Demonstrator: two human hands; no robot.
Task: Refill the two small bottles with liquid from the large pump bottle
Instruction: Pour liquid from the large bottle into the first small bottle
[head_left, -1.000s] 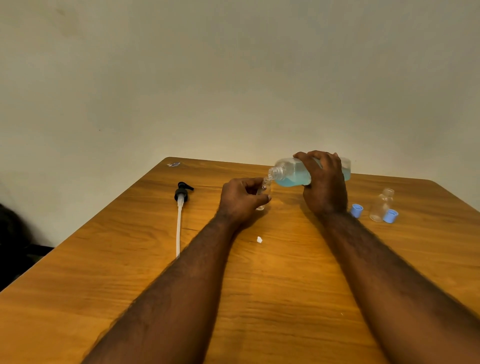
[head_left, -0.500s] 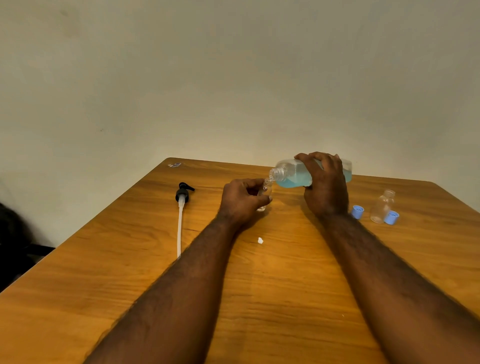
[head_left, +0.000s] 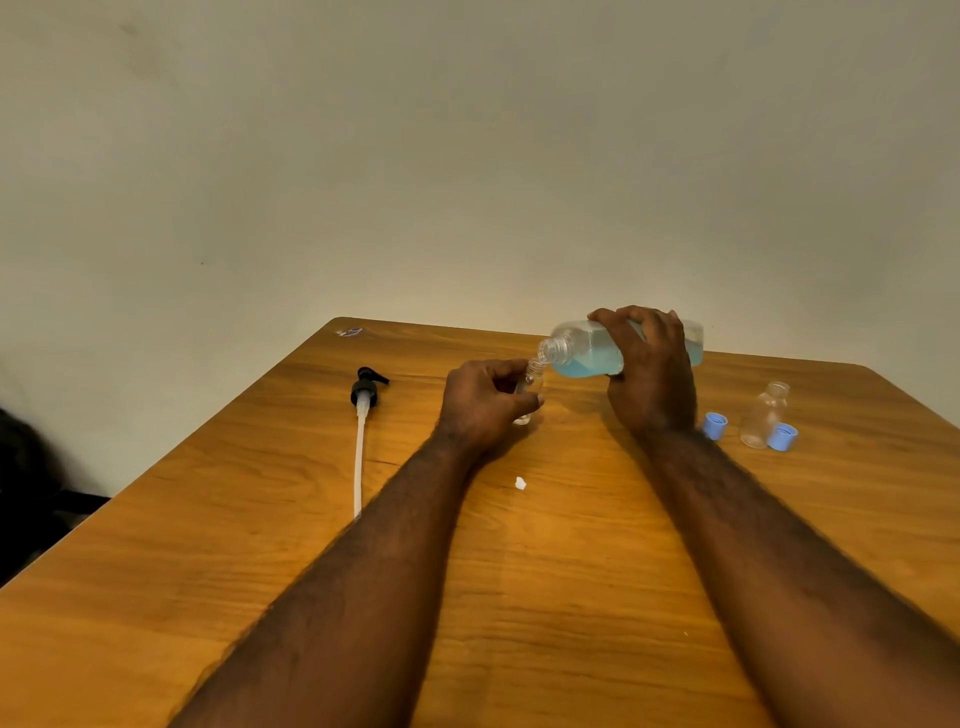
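Observation:
My right hand (head_left: 649, 374) grips the large clear bottle (head_left: 582, 353) of blue liquid, tipped on its side with its open neck pointing left. The neck touches the mouth of a small clear bottle (head_left: 530, 384), which my left hand (head_left: 483, 405) holds upright on the wooden table (head_left: 545, 571). A second small clear bottle (head_left: 763, 415) stands uncapped at the right, with one blue cap (head_left: 715, 426) on its left and another blue cap (head_left: 782, 436) against its right side. The removed pump head (head_left: 366, 389) with its long white tube lies to the left.
A small white scrap (head_left: 520, 483) lies on the table near my left wrist. A bit of wrapper (head_left: 349, 332) sits at the far left corner. A plain wall rises behind the table. The table's left edge drops to a dark floor area.
Hardly anything differs; the large bottle stays tipped at the small bottle's mouth and both hands hold their places.

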